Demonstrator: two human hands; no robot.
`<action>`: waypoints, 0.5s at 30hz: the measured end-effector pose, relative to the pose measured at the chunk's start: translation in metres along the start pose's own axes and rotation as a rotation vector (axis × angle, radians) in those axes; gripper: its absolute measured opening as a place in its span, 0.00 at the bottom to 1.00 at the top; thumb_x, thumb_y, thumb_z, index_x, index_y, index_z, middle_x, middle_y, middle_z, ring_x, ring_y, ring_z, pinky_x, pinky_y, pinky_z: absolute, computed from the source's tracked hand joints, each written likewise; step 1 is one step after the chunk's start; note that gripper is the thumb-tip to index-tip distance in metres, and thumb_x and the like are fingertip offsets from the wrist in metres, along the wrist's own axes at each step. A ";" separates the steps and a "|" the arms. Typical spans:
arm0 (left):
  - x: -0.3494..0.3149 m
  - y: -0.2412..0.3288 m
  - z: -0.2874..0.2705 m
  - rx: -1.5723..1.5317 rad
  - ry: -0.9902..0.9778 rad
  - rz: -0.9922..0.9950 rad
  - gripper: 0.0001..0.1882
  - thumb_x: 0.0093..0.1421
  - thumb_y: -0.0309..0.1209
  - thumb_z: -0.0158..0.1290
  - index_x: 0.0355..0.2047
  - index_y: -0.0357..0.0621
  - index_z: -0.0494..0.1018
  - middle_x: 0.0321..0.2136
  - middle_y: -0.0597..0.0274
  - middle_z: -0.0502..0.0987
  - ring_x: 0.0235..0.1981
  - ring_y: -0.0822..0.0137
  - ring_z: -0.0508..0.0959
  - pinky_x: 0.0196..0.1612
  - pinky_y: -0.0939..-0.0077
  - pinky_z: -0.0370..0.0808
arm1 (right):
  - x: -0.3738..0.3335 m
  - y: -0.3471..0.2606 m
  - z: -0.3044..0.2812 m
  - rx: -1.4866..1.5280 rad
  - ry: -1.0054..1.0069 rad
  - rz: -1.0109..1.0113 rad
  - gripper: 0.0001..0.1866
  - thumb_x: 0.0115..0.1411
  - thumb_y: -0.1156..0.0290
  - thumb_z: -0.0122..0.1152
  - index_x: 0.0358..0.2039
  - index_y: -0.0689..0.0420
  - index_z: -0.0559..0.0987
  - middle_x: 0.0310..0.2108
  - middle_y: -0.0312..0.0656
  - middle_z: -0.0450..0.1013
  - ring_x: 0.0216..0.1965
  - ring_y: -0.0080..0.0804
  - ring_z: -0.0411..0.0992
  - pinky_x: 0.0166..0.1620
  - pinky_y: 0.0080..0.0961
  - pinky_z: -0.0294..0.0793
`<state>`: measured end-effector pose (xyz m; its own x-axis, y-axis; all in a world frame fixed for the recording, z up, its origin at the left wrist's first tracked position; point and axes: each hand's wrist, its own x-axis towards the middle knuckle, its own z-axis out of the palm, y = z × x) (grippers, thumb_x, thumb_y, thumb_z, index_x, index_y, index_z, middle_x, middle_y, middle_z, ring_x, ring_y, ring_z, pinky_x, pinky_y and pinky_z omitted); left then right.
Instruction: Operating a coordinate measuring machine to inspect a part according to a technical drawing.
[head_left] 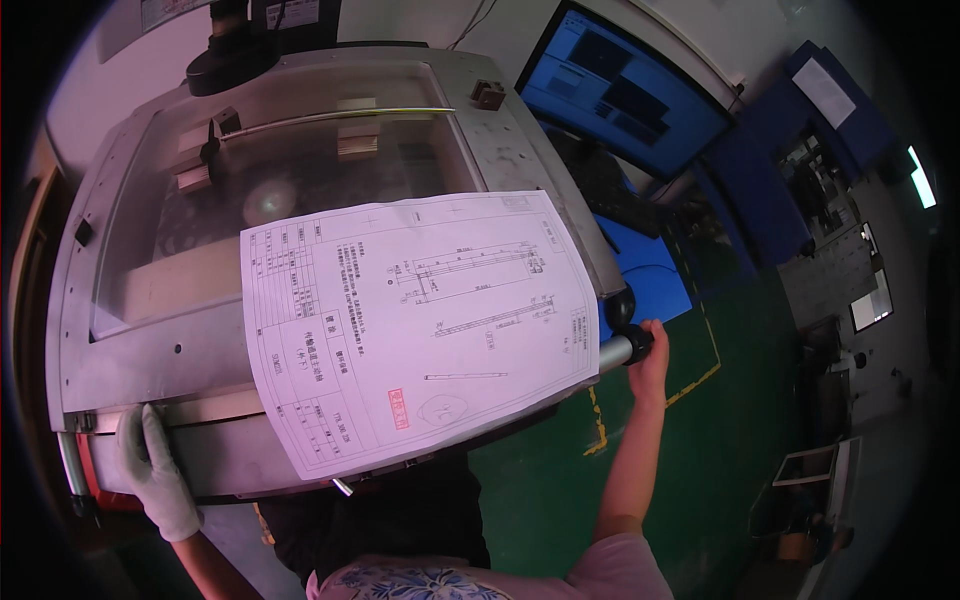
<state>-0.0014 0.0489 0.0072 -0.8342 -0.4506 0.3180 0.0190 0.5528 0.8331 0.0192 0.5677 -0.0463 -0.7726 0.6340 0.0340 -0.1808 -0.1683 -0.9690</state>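
My right hand [649,362], bare, has its fingers closed round a black knob [632,343] at the machine's right front corner, on the end of a short metal shaft. My left hand [158,478] wears a white glove and rests with fingers stretched out on the front left edge of the measuring machine's table [185,440]. A printed technical drawing [460,330] with a red stamp lies over the front right of the table, between my hands. Behind it, a long thin metal rod [340,116] lies across the glass plate [290,240], its left end beside a small dark clamp [209,146].
A dark lens head [232,68] hangs over the back left of the table. Small blocks [357,142] sit by the rod, and a metal block [488,95] stands at the back right. Beyond are a monitor [620,85], a keyboard [615,190] and a blue surface [650,285].
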 end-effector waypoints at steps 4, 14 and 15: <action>0.002 -0.003 -0.004 0.040 -0.020 -0.007 0.08 0.54 0.27 0.40 0.27 0.32 0.64 0.23 0.63 0.66 0.26 0.75 0.64 0.33 0.84 0.61 | -0.003 0.001 0.010 -0.028 0.069 0.016 0.12 0.52 0.59 0.44 0.23 0.54 0.66 0.22 0.31 0.62 0.26 0.20 0.62 0.31 0.19 0.62; 0.001 -0.006 0.001 -0.127 0.052 -0.085 0.07 0.54 0.25 0.41 0.29 0.31 0.63 0.25 0.63 0.66 0.26 0.76 0.65 0.33 0.85 0.63 | -0.002 0.005 0.008 0.039 0.028 0.010 0.14 0.51 0.57 0.43 0.21 0.56 0.66 0.22 0.34 0.63 0.26 0.21 0.62 0.32 0.19 0.62; 0.001 -0.006 0.000 -0.126 0.052 -0.087 0.07 0.54 0.25 0.41 0.29 0.31 0.63 0.25 0.63 0.66 0.26 0.76 0.65 0.33 0.85 0.63 | -0.002 0.005 0.008 0.038 0.028 0.012 0.14 0.51 0.57 0.43 0.21 0.56 0.66 0.22 0.34 0.63 0.26 0.21 0.62 0.32 0.19 0.62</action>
<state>-0.0027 0.0450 0.0021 -0.8061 -0.5306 0.2623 0.0194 0.4192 0.9077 0.0146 0.5599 -0.0496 -0.7577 0.6525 0.0152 -0.1950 -0.2040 -0.9593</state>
